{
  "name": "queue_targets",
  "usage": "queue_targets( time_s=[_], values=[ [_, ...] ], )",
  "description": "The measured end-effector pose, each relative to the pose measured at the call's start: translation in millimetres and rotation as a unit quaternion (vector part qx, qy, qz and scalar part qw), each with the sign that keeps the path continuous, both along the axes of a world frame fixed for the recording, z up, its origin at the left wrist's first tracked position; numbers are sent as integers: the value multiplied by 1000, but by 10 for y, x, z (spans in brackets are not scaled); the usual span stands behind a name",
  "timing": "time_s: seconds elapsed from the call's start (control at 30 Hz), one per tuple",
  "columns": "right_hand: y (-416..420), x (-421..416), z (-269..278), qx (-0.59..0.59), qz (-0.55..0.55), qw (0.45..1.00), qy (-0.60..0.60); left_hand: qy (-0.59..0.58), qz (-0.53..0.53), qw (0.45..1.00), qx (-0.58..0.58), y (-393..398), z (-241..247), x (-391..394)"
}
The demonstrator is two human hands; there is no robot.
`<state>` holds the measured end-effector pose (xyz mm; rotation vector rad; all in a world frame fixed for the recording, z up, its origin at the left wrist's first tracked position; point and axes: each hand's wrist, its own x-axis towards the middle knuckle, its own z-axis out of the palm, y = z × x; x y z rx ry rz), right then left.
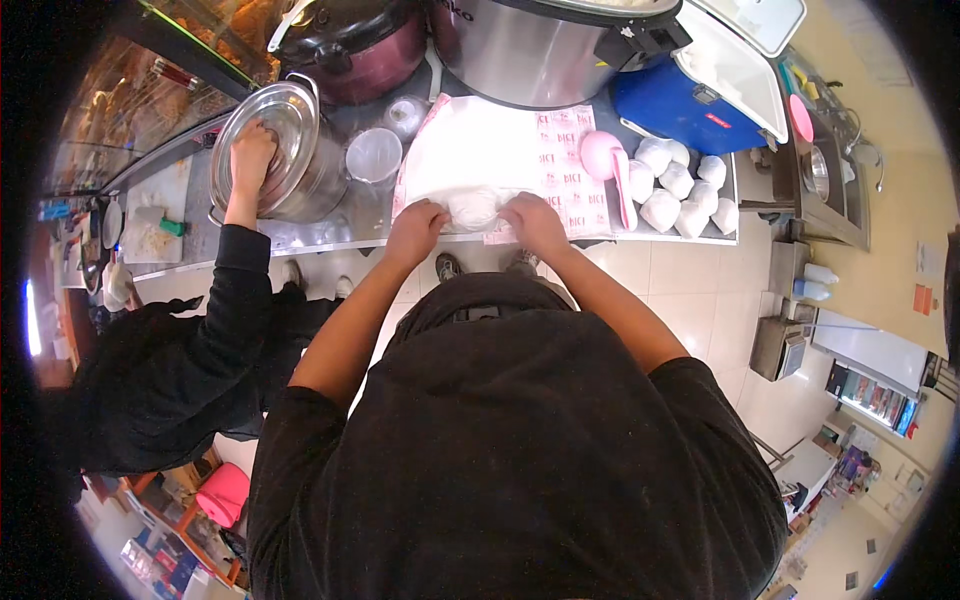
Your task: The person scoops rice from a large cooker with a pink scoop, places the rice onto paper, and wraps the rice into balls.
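Observation:
A white lump (474, 208) covered by thin white paper lies at the front edge of the counter. My left hand (417, 231) pinches the paper at the left of this lump, and my right hand (534, 223) pinches it at the right. Beneath and behind spreads a layer of white paper sheets (476, 142) over a pink-printed paper (564, 161). To the right of my right hand rest a pink round cup (600, 154) and a pink paddle-like utensil (624, 191). Several white paper-wrapped balls (676, 181) are grouped beyond them. What fills the lump is hidden.
A large steel cooker (525, 52) stands behind the paper, beside an open blue cooler box (690, 105). At left are a dark red cooker (375, 67), a clear plastic container (373, 155) and a steel pot (307, 187). Another person's hand (253, 154) rests on its lid (289, 124).

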<state>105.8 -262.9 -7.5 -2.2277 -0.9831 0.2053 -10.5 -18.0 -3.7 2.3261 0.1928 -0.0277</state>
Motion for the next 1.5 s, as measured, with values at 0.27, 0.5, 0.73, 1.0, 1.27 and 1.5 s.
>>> queue_targets(
  time_s=[0.27,0.5,0.73,1.0,1.27,1.5],
  values=[
    [399,386,415,-128,121,973,-151,-140,-27,969,202,-35,278,336],
    [583,511,460,-273,196,942,2,99,-136,959,227,15,256,593],
    [151,-41,144,-72,32,997,-15,-6,54,998,40,-200,158,54],
    [43,-315,103,-90,64,987,-113,-20,-160,968,194,-207,137,-184],
    [73,-271,184,-159,101,973,-136,163,-172,966,108,91,215,409],
    [142,-258,199,-22,65,997,37,87,-205,975,4,78,234,640]
  ],
)
